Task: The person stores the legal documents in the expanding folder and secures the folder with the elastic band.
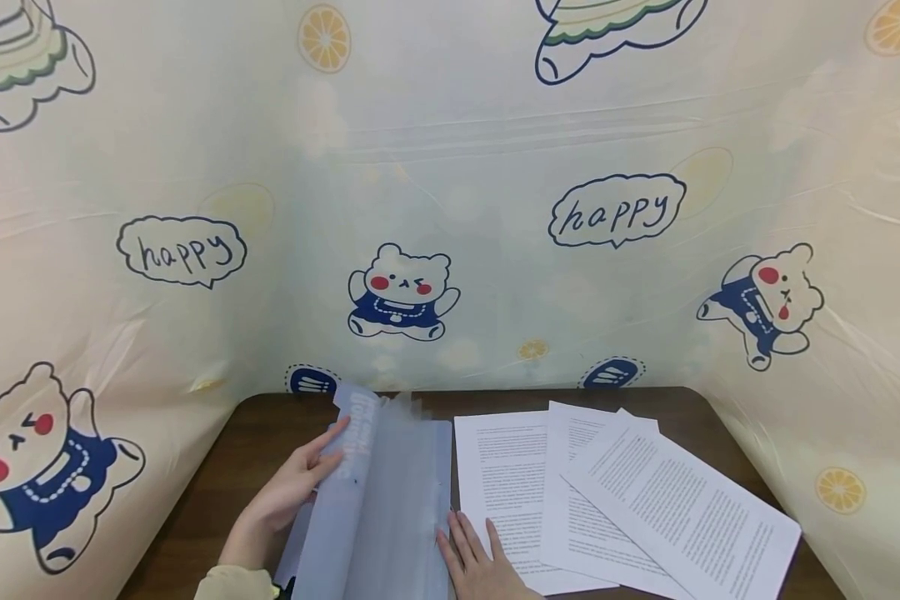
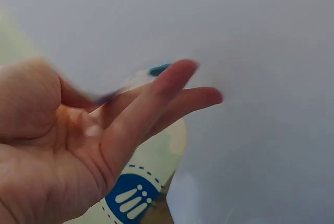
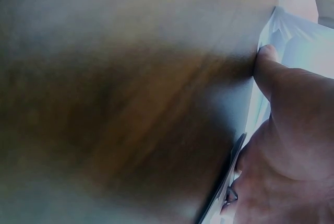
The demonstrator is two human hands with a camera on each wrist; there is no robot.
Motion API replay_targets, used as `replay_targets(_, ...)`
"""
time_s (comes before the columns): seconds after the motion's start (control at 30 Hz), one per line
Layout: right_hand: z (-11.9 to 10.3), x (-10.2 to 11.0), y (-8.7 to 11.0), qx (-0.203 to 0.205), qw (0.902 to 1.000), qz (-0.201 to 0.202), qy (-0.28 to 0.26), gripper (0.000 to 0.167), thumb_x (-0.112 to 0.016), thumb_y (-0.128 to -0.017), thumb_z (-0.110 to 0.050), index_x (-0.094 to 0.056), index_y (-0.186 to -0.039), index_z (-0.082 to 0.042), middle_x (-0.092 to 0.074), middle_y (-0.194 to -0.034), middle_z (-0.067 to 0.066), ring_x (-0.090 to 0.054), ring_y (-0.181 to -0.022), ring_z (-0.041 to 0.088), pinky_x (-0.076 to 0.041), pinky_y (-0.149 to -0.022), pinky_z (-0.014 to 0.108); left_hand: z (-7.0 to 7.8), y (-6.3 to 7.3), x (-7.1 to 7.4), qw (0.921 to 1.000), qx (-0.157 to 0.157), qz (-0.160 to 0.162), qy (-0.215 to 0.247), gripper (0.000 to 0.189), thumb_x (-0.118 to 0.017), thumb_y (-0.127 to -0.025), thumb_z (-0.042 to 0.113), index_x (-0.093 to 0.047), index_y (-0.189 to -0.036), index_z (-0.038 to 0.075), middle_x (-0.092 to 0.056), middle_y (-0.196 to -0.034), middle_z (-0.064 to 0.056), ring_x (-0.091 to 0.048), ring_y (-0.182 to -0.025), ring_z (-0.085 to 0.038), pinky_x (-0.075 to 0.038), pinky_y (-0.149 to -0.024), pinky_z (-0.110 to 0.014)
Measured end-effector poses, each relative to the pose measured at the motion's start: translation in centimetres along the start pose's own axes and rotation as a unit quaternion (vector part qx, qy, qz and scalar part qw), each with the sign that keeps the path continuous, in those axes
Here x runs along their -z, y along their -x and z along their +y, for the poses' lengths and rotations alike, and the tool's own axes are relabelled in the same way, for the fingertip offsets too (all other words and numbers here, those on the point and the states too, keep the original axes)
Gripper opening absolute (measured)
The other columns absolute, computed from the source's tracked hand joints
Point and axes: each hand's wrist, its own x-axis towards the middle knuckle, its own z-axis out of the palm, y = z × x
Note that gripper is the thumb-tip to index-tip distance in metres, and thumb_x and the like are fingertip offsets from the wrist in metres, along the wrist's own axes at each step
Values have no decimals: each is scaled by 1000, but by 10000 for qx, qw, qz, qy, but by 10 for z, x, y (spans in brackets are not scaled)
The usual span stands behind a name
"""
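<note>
A translucent blue folder (image 1: 401,500) with clear plastic sleeves lies on the table, its left part lifted and curving up. My left hand (image 1: 296,479) pinches that raised part near its outer edge. Up close in the left wrist view, two fingers of the left hand (image 2: 141,109) reach out straight against the pale blue sheet (image 2: 261,93). My right hand (image 1: 487,562) lies with fingers spread at the folder's right edge, beside the nearest printed sheet (image 1: 506,467). In the right wrist view, the thumb of the right hand (image 3: 297,114) touches the pale plastic (image 3: 308,46).
Two more printed sheets, the middle one (image 1: 581,517) and the slanted right one (image 1: 690,500), overlap on the right of the dark wooden table (image 1: 217,475). Behind the table hangs a pale curtain (image 1: 495,292) with cartoon bears and the word "happy".
</note>
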Motion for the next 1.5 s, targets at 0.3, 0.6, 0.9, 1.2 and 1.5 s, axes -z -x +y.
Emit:
replay_targets(0.3, 0, -4, 2, -60, 9999, -54, 94, 113, -15, -99, -91, 1, -178, -12, -25, -183, 8, -25, -170, 21, -19, -138, 49, -1, 2, 7, 9983, 116, -336, 460, 75, -47, -120, 24, 0, -177, 16, -66, -77, 12, -72, -79, -6, -64, -78, -28)
replay_targets(0.6, 0, -5, 1, 17, 9999, -30, 113, 112, -17, -100, -90, -3, -178, -12, -36, -179, 7, -45, -160, 20, -50, -115, 45, 0, 4, 10, 9952, 245, -181, 928, 75, -46, -120, 23, 2, -177, 17, -76, -93, 9, -78, -89, -7, -66, -83, -28)
replay_targets(0.9, 2, -5, 4, 38, 10000, -1, 13, 113, -15, -101, -88, 3, -176, -6, 7, -185, 16, 30, -169, 30, 42, -121, 56, -8, 7, 18, 9915, 76, -286, 1265, 74, -45, -120, 24, 2, -177, 24, -68, -135, 15, -76, -113, -7, -65, -98, -29)
replay_targets(1.2, 2, -6, 5, 41, 9999, 145, 43, 111, -18, -101, -89, -15, -177, -8, -34, -180, 11, 5, -175, 28, 43, -120, 58, -25, 7, 26, 9644, -574, -1055, 2356, 64, -32, -121, 10, -30, -171, 50, -71, -140, 8, -76, -119, -8, -65, -99, -28)
replay_targets(1.5, 19, 21, -6, 140, 9850, -952, -1436, 101, -34, -102, -86, -43, -167, -10, -43, -176, 11, -43, -162, 27, -52, -119, 54, -33, 4, 24, 9496, -619, -1284, 2791, 64, -28, -121, 7, -44, -164, 52, -70, -143, 7, -75, -120, -7, -64, -101, -26)
